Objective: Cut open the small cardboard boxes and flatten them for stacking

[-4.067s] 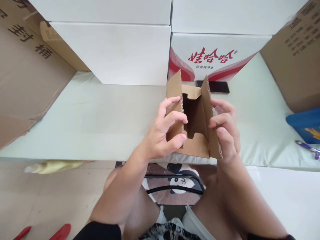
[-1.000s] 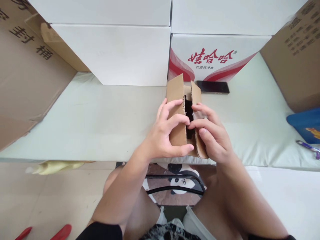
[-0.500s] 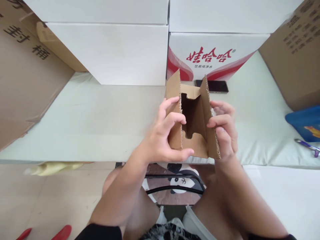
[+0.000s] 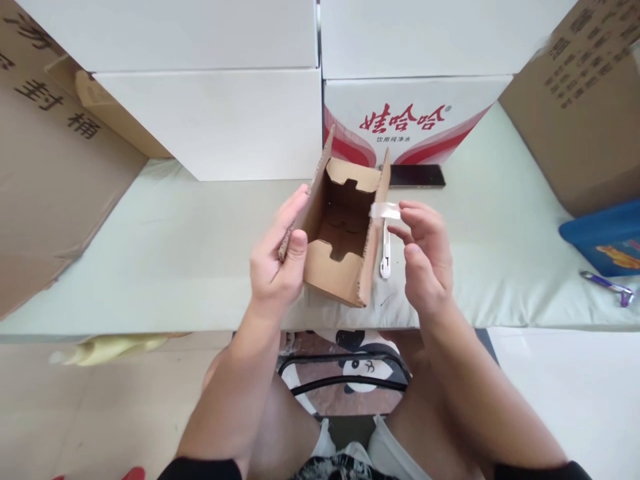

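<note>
A small brown cardboard box (image 4: 336, 270) stands on the covered table with its top open and two long side flaps raised. My left hand (image 4: 277, 257) is closed on the left flap, thumb inside and fingers along the outside. A strip of clear tape (image 4: 385, 211) sticks to the right flap and stretches sideways to the fingertips of my right hand (image 4: 427, 253). That hand's fingers are curled, with the thumb apart below the tape. On the cloth between the box and my right hand lies a white utility knife (image 4: 385, 257), its upper part under the tape.
A black phone (image 4: 417, 175) lies before the white carton with red lettering (image 4: 410, 120). White cartons (image 4: 215, 127) are stacked behind. Large brown cartons (image 4: 60, 173) flank the table. A blue container (image 4: 603, 237) and a purple pen-like object (image 4: 605, 280) lie at the right.
The box has shifted left and tipped so its inside shows more. My right hand has moved off the right flap, drawing the tape out. The white knife has come into view.
</note>
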Demonstrator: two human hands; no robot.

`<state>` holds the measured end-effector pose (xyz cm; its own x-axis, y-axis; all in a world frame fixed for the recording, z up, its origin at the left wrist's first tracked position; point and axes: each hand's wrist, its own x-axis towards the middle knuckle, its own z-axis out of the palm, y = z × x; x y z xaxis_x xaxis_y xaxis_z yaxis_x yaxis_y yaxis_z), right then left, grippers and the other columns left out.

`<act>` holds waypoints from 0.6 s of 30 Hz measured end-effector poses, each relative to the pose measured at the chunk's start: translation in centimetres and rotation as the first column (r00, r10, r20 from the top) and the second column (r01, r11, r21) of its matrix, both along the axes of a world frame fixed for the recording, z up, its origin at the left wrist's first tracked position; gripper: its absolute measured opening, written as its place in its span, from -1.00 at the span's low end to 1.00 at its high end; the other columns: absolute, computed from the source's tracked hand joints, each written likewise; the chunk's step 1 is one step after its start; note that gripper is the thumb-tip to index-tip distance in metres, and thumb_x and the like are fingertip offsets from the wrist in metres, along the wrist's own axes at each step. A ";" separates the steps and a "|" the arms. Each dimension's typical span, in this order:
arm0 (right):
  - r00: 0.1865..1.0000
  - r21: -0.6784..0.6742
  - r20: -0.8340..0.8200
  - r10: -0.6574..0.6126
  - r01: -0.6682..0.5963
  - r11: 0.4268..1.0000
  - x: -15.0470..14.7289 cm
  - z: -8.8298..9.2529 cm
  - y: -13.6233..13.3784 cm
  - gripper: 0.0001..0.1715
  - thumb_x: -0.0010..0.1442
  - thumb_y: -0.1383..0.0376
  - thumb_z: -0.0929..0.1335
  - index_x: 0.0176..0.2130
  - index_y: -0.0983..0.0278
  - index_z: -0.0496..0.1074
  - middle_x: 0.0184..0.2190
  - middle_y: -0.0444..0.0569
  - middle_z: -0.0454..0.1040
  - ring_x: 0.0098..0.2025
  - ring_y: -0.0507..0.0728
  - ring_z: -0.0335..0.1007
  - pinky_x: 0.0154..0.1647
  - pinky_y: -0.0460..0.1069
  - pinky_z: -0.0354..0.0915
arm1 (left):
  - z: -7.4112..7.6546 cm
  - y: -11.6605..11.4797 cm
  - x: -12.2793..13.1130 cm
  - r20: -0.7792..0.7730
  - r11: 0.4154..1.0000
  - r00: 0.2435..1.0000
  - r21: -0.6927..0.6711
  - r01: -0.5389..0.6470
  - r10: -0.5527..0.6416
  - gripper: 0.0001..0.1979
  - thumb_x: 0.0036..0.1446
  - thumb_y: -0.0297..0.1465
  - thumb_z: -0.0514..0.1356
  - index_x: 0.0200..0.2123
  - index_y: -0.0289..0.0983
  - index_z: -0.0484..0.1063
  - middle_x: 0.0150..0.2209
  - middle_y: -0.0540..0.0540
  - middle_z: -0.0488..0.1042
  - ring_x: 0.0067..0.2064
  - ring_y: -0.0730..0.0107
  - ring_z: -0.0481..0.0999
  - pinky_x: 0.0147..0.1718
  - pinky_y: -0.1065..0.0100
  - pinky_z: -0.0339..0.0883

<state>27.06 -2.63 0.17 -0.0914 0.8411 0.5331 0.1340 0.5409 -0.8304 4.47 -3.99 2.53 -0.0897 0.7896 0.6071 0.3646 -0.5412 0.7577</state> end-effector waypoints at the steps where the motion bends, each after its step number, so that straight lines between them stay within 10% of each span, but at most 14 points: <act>1: 1.000 -0.008 -0.009 -0.020 0.020 1.000 0.0 -0.3 0.2 -0.58 0.43 0.12 0.26 0.23 -0.06 0.35 0.29 -0.01 0.30 0.35 0.25 0.31 0.28 0.22 0.39 | -0.1 0.1 -0.3 0.027 0.999 0.999 -0.017 -0.038 0.038 -0.59 0.44 -0.13 0.14 0.25 -0.06 0.50 0.30 -0.08 0.51 0.41 0.10 0.41 0.49 -0.02 0.20; 9: 0.994 -0.061 0.023 -0.109 0.110 0.992 0.4 -2.2 1.5 -0.56 0.41 0.11 0.31 0.23 0.04 0.32 0.27 0.05 0.36 0.33 0.24 0.36 0.20 0.17 0.44 | -1.3 0.7 -1.3 0.180 0.993 0.978 -0.073 -0.094 0.106 -0.54 0.38 -0.04 0.20 0.22 -0.08 0.53 0.27 -0.06 0.54 0.38 0.09 0.45 0.43 0.06 0.31; 18: 0.989 -0.067 -0.013 -0.149 0.148 0.987 1.0 -2.6 2.4 -0.58 0.38 0.09 0.34 0.19 0.03 0.35 0.22 0.03 0.41 0.30 0.25 0.39 0.23 0.23 0.43 | 0.8 0.3 -1.6 0.531 0.985 0.833 -0.148 -0.091 0.157 -0.55 0.28 -0.10 0.35 0.08 -0.28 0.56 0.12 -0.14 0.65 0.13 0.21 0.65 0.33 0.01 0.42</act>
<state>28.07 -0.22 -2.45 0.0458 0.8778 0.4769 0.1938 0.4605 -0.8662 2.84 -3.74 3.37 -0.4782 0.8090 0.3418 -0.0612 -0.4190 0.9059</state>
